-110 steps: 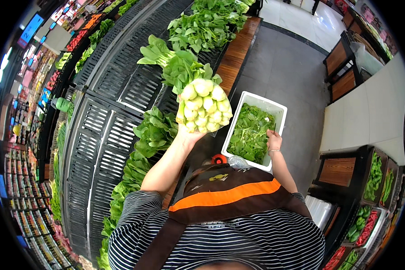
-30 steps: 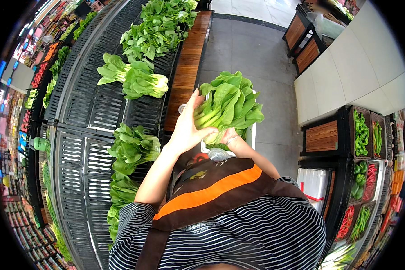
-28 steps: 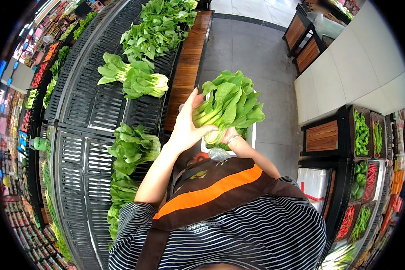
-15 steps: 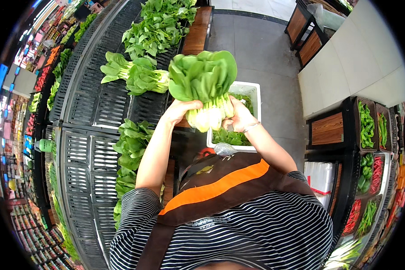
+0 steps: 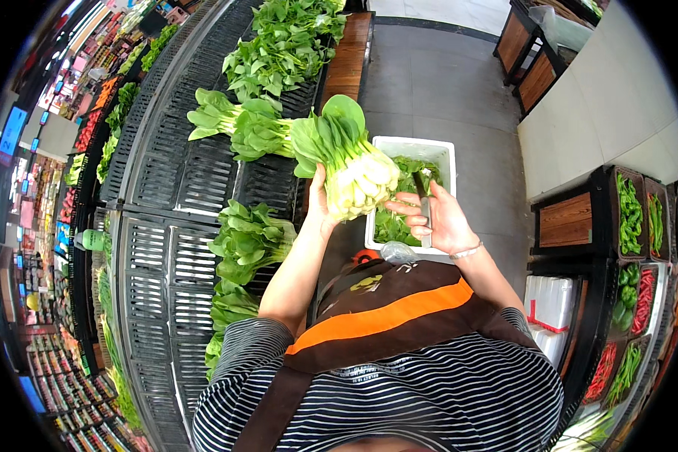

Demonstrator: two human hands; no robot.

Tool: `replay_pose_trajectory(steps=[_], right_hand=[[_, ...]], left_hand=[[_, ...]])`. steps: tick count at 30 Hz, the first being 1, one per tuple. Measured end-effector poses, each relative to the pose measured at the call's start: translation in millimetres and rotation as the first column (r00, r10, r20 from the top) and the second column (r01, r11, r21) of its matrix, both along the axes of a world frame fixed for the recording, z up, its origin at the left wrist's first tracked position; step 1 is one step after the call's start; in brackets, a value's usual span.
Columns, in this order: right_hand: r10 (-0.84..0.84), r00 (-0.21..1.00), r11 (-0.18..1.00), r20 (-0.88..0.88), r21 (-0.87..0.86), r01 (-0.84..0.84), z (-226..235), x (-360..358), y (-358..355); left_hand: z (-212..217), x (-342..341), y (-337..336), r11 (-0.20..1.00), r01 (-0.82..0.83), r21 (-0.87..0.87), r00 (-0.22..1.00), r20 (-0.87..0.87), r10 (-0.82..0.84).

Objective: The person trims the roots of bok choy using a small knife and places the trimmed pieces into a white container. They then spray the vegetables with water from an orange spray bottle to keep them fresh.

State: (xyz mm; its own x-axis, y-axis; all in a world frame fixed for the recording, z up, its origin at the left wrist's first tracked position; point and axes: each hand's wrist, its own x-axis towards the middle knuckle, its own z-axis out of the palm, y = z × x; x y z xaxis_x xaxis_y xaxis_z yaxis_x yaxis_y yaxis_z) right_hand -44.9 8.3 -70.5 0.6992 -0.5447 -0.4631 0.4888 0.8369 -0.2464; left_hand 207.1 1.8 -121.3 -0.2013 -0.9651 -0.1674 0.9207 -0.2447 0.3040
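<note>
Gripping thick-stemmed leafy green bunch (image 5: 350, 166), left hand (image 5: 321, 202) is holding it beside black slatted plastic shelf (image 5: 181, 172), near white rectangular foam box (image 5: 450, 169); right hand (image 5: 446, 221) is loosely clasping slim dark-and-silver tool (image 5: 426, 220), possibly knife.

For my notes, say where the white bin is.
In the head view, the white bin is right of centre, partly behind the right hand and the bunch of greens.

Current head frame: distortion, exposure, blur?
Head view, rim: black corners, slatted rack bowed by fisheye. Head view, centre: held greens fairly sharp, pale stems bright. Head view, lower left: packed shelves too small and soft to make out.
</note>
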Motion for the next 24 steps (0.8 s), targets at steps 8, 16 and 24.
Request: replay_pose_trajectory(steps=[8,16,24], right_hand=[[-0.251,0.959,0.962,-0.133,0.075,0.262,-46,-23,26],[-0.509,0.699,0.718,-0.503,-0.696,0.022,-21,2,35],[-0.689,0.644,0.042,-0.332,-0.906,-0.422,31,61,27]], left_hand=[[30,-11,3,0.985,0.058,-0.16,0.982,-0.17,-0.086],[38,-13,3,0.994,0.071,-0.087,0.992,-0.099,-0.079],[49,-32,15,0.977,-0.181,0.114,0.971,0.176,0.159]])
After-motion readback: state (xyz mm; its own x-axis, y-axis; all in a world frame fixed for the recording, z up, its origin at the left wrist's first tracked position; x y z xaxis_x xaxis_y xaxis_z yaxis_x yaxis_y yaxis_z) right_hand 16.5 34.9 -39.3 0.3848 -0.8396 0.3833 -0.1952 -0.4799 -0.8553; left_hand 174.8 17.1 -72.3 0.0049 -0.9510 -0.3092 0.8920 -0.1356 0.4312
